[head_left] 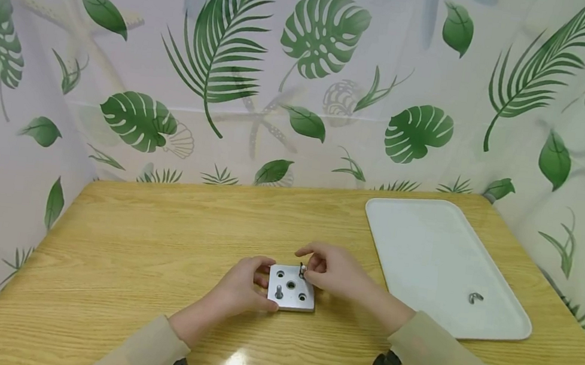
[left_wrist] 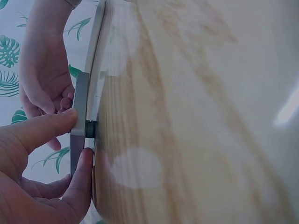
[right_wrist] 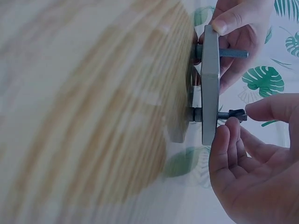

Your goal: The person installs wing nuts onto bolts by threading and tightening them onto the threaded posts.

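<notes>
A square silver metal plate (head_left: 290, 300) with several holes lies on the table, raised a little on bolt heads beneath it. One bolt (head_left: 279, 292) stands bare at its near left corner; another bolt (right_wrist: 223, 115) rises at the far right corner with a dark wing nut (right_wrist: 237, 112) on its end. My left hand (head_left: 244, 285) grips the plate's left side, thumb at the near edge and fingers at the far corner. At the far right corner, my right hand (head_left: 339, 272) holds the wing nut between its fingertips.
To the right lies a white tray (head_left: 426, 246) with a loose wing nut (head_left: 475, 298) near its front right corner. The wooden table (head_left: 156, 239) runs back to a leaf-patterned curtain (head_left: 260, 82), which also hangs along both sides.
</notes>
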### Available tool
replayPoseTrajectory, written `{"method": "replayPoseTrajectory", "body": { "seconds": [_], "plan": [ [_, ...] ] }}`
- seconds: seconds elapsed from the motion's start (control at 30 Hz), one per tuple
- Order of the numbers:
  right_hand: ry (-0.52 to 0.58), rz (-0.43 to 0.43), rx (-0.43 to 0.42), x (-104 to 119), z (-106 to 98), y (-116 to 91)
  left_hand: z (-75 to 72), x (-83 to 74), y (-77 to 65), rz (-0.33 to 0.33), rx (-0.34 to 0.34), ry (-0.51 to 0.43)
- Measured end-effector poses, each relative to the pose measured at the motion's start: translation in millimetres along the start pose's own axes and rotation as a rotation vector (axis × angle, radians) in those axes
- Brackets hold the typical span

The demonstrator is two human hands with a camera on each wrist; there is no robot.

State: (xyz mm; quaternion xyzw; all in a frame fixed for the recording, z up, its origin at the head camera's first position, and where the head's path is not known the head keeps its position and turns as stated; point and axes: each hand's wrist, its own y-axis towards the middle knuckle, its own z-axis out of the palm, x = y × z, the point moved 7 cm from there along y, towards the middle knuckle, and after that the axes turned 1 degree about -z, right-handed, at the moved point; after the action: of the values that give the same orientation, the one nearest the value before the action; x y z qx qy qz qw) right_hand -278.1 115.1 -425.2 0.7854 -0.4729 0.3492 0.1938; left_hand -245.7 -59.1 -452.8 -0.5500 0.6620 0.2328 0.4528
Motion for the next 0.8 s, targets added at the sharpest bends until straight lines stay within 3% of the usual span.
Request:
{"method": "replayPoseTrajectory", "body": {
  "seconds": [0.43,0.8],
  "plan": [
    [0.027,0.060,-0.007,-6.2,5.6,4.3,0.3,-1.4,-0.2,0.002,0.008,-0.004],
    [-0.109,0.127,-0.053,-3.9,5.5,4.8,0.0,-2.2,-0.4,-0.002,0.005,0.006]
  ]
}}
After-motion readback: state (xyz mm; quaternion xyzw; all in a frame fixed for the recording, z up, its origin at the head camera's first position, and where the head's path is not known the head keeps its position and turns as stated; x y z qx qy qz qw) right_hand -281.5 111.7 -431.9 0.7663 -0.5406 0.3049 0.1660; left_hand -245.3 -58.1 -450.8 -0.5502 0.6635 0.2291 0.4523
